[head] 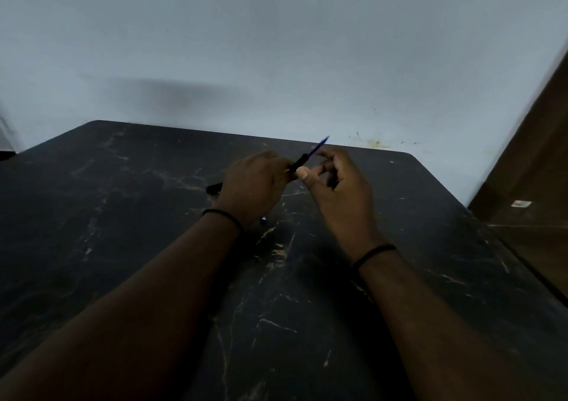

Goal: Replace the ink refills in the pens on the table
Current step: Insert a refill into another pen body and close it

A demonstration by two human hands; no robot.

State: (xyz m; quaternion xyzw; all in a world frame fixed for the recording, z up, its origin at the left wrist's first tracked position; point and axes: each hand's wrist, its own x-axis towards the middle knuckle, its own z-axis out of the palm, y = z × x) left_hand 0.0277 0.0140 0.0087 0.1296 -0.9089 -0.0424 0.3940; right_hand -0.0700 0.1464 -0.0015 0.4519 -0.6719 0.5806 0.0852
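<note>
Head view, both hands (255,182) (338,185) gripping pen (302,160), black marbled table (153,216), pale wall (276,47)

Dark marble-look table, matt painted wall

The table (307,293) top looks like smooth black stone with pale veins and a dull sheen; behind it the wall (276,47) is matt, lightly stained; right of the table, brown wood-grain panel (541,154).
</note>
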